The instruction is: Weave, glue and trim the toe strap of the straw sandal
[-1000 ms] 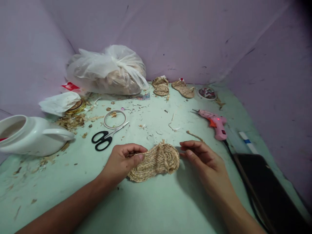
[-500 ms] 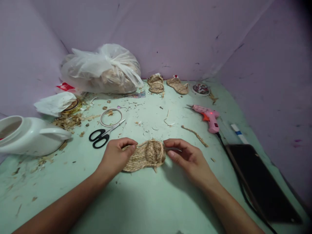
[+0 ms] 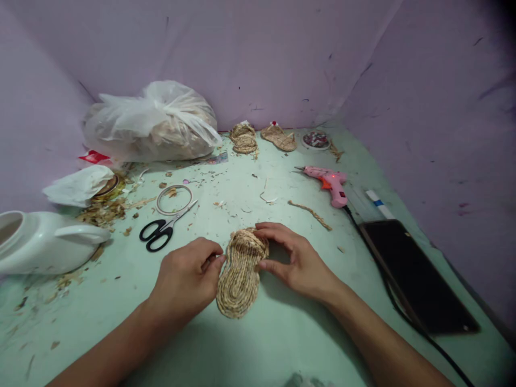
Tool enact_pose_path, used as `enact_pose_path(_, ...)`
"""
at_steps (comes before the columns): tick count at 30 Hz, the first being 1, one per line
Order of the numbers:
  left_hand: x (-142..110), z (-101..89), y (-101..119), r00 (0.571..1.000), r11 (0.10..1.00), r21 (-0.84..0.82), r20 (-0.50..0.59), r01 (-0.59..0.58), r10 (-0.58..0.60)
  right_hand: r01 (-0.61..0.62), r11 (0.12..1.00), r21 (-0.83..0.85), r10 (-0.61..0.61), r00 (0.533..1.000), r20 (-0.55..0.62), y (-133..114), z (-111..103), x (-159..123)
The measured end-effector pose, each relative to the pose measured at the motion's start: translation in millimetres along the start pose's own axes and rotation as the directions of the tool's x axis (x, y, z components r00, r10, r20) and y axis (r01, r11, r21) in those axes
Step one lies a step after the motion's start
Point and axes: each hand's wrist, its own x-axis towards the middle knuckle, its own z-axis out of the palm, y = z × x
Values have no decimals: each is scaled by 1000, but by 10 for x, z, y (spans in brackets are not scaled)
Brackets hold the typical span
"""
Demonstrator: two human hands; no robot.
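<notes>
A small slipper (image 3: 238, 287) woven from braided straw cord lies on the table, its rounded heel toward me and its raised cord band at the far end. My right hand (image 3: 298, 260) grips it from the right, fingertips on the band and thumb against the side edge. At the slipper's left edge, my left hand (image 3: 187, 274) is closed, thumb and forefinger pinched together; whatever lies between those tips is too small to make out. Black-handled scissors (image 3: 164, 230) rest beyond my left hand, beside a roll of tape (image 3: 174, 199).
A pink glue gun (image 3: 332, 183) lies right, its cord running past a dark phone (image 3: 419, 277). A short braided cord (image 3: 310, 215) sits nearby. Two small slippers (image 3: 278, 137), a bead dish (image 3: 316, 140) and a plastic bag (image 3: 153, 123) line the back. A white jug (image 3: 52, 242) lies left.
The slipper has turned from lying sideways to pointing away from me. My right hand has moved onto its band and side, and my left hand has shifted to its left edge. The view has shifted slightly.
</notes>
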Motion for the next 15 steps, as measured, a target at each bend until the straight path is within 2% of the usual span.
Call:
enact_pose_path(2,-7,18,14,964,977,-51,-181,-207,195,21,997,-73,-22,1000,-18,-22,-7,-43)
enact_pose_path(4,1,42,56,895,925,-33,-270,-378,356,16,988,-155,-25,998,-57,-54,0,-94)
enact_pose_path(5,11,55,82,872,909,-15,-288,-417,396,-7,981,-195,-10,996,-85,-69,7,-121)
enact_pose_path(6,25,68,109,865,904,-3,-292,-428,408,-50,971,-232,22,992,-122,-80,15,-148)
enact_pose_path(9,77,106,164,906,942,2,-274,-334,322,-227,936,-269,158,954,-256,-86,44,-219)
enact_pose_path(11,115,139,171,917,958,16,-285,-286,279,-276,927,-253,200,936,-289,-82,67,-247)
enact_pose_path(12,133,159,167,906,955,37,-308,-295,291,-271,930,-247,200,940,-277,-83,81,-255)
enact_pose_path(15,187,230,152,834,917,146,-380,-372,399,-254,930,-266,196,954,-227,-114,144,-259)
